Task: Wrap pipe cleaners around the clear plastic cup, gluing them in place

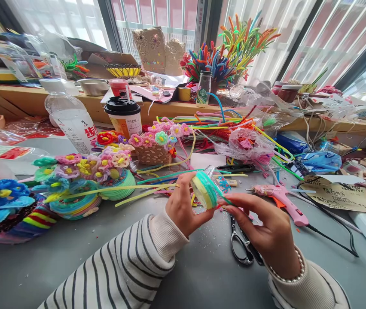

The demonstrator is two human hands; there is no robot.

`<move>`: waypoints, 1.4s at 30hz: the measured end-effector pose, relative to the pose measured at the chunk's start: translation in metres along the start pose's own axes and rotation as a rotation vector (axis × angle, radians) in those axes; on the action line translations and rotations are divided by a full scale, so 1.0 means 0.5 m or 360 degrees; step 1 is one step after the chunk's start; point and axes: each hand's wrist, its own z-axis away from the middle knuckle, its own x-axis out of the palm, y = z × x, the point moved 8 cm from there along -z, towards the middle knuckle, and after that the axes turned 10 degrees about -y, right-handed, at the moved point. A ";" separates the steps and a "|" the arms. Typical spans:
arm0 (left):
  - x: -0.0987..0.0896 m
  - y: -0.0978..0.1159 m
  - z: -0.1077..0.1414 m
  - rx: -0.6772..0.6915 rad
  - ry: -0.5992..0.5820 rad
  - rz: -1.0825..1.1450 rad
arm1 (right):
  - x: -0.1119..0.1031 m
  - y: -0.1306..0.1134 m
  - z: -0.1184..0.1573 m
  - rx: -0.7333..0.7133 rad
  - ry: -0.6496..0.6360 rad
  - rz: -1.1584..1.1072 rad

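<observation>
My left hand (pixel 183 204) is closed around a small clear plastic cup (pixel 222 183) tipped on its side. Bands of yellow and green pipe cleaner wrap (pixel 207 189) circle its base end. Between thumb and fingers, my right hand (pixel 263 223) pinches the loose end of a green pipe cleaner (pixel 224 198) that runs off the wrap. Yellow pipe cleaners (pixel 147 193) stretch leftward behind my left hand. Black-handled scissors (pixel 241 246) lie below the cup, partly hidden by my right hand. A pink glue gun (pixel 288 204) rests to the right, its cord trailing.
Finished pipe cleaner flower pots (pixel 118 184) crowd the left side. A water bottle (pixel 71 118) and a lidded paper cup (pixel 123 116) stand behind them. Loose pipe cleaners (pixel 199 120) pile at the back, near a black utility knife (pixel 236 168). Sandpaper sheets (pixel 340 194) lie right.
</observation>
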 end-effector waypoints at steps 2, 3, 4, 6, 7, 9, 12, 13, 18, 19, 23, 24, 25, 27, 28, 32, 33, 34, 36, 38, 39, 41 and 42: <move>0.001 -0.005 0.002 -0.0044 -0.0014 0.0014 | 0.005 -0.001 0.000 0.0008 -0.0013 0.0005; 0.000 -0.005 0.003 -0.0047 -0.0014 0.0010 | 0.007 -0.002 0.000 0.0001 -0.0023 -0.0002; 0.000 -0.004 0.003 -0.0039 -0.0019 0.0000 | 0.009 -0.003 -0.001 -0.0011 -0.0031 -0.0016; -0.002 0.000 0.003 -0.0008 -0.0022 -0.0022 | 0.012 -0.006 -0.002 -0.0050 -0.0046 -0.0057; -0.002 0.001 0.003 0.0004 -0.0021 -0.0031 | 0.013 -0.007 -0.002 -0.0065 -0.0052 -0.0079; -0.003 0.001 0.002 0.0007 -0.0030 -0.0041 | 0.016 -0.007 -0.001 -0.0085 -0.0061 -0.0122; 0.000 -0.002 0.002 -0.0016 -0.0061 -0.0019 | 0.022 -0.003 0.000 -0.0084 -0.0083 -0.0176; 0.001 -0.003 0.002 -0.0018 -0.0062 -0.0007 | 0.024 -0.001 0.001 -0.0084 -0.0088 -0.0190; -0.011 0.004 0.002 0.0048 0.0054 0.0022 | 0.030 0.006 -0.002 -0.0071 -0.0116 -0.0289; -0.013 0.006 0.002 0.0063 0.0072 0.0032 | 0.030 0.010 -0.003 -0.0041 -0.0129 -0.0333; -0.007 -0.012 0.000 -0.0093 0.0018 0.0245 | 0.038 0.034 -0.003 0.0134 -0.0221 -0.0561; -0.003 -0.020 0.001 -0.0164 -0.0012 0.0323 | 0.041 0.040 -0.001 0.0175 -0.0244 -0.0606; 0.002 -0.027 0.001 -0.0230 -0.0035 0.0397 | 0.045 0.045 0.001 0.0214 -0.0264 -0.0641; 0.009 -0.036 0.003 -0.0333 -0.0079 0.0537 | 0.050 0.055 0.006 0.0304 -0.0268 -0.0704; 0.013 -0.038 0.003 -0.0382 -0.0106 0.0608 | 0.053 0.059 0.008 0.0352 -0.0257 -0.0746; 0.020 -0.041 0.007 -0.0572 -0.0134 0.0818 | 0.057 0.071 0.012 0.0489 -0.0165 -0.0907; 0.020 -0.040 0.007 -0.0597 -0.0124 0.0838 | 0.056 0.068 0.011 0.0473 -0.0154 -0.0892; 0.019 -0.039 0.008 -0.0617 -0.0113 0.0852 | 0.054 0.064 0.010 0.0436 -0.0147 -0.0844; 0.021 -0.040 0.009 -0.0651 -0.0121 0.0879 | 0.048 0.053 0.008 0.0326 -0.0138 -0.0675; 0.026 -0.044 0.010 -0.0686 -0.0140 0.0917 | 0.041 0.042 0.008 0.0218 -0.0097 -0.0480; 0.029 -0.046 0.010 -0.0700 -0.0155 0.0941 | 0.039 0.037 0.008 0.0172 -0.0077 -0.0390; 0.035 -0.050 0.011 -0.0716 -0.0184 0.1000 | 0.037 0.026 0.008 0.0072 -0.0061 -0.0252; 0.038 -0.052 0.011 -0.0721 -0.0194 0.1031 | 0.038 0.021 0.008 0.0024 -0.0074 -0.0214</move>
